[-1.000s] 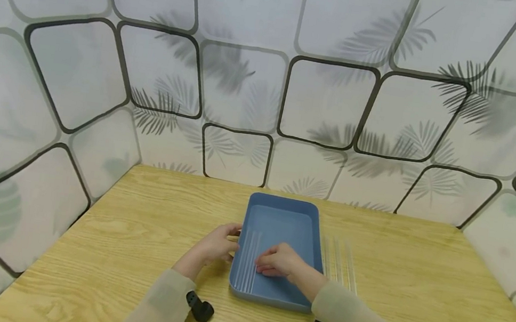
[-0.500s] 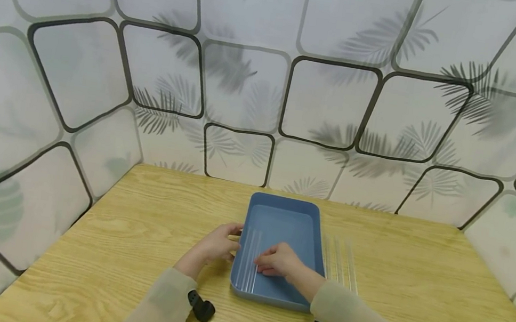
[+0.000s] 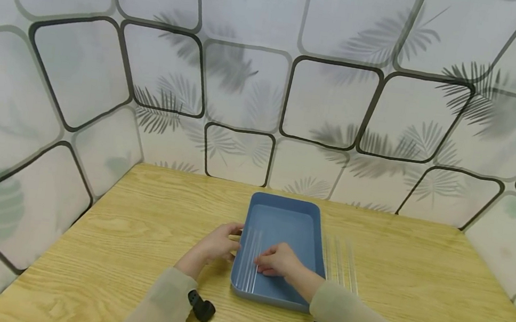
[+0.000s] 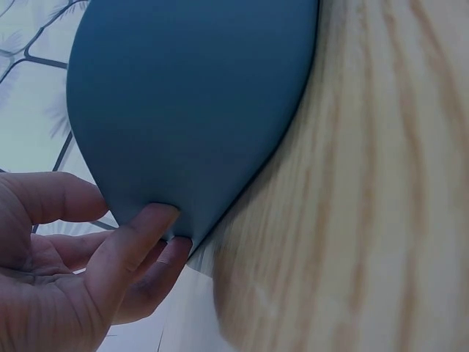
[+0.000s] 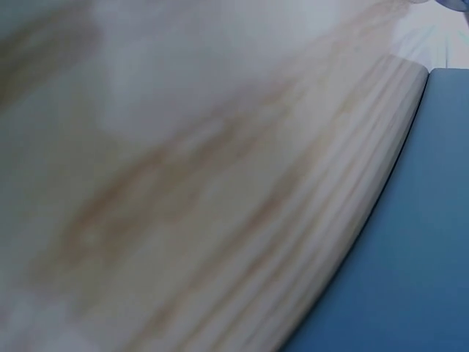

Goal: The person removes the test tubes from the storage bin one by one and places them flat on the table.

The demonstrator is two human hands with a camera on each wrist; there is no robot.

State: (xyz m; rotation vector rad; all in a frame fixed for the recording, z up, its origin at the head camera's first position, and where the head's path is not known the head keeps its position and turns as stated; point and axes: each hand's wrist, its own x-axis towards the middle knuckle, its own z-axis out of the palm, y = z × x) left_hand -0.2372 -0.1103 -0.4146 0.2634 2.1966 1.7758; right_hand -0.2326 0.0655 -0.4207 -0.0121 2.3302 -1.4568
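A blue tray (image 3: 281, 223) lies on the wooden table. Inside it, along its left side, several thin clear tubes (image 3: 250, 267) lie parallel, lengthwise. My right hand (image 3: 278, 260) reaches in over the tray, and its bent fingers pinch the rightmost of these tubes. My left hand (image 3: 218, 241) is at the tray's left side. In the left wrist view, the loosely bent fingers (image 4: 150, 220) of that hand touch the tray's outer wall (image 4: 190, 110). The right wrist view has the tray's outer wall (image 5: 396, 264), but the pinching fingertips are out of sight there.
More clear tubes (image 3: 339, 262) lie side by side on the table, right of the tray. The wooden table (image 3: 151, 207) ends at a patterned curtain-like wall (image 3: 243, 84) behind and at both sides. A black wrist device (image 3: 201, 307) is on each forearm.
Both hands stay in the same places by the tray. The whole head view shifts very slightly; nothing else visibly moves.
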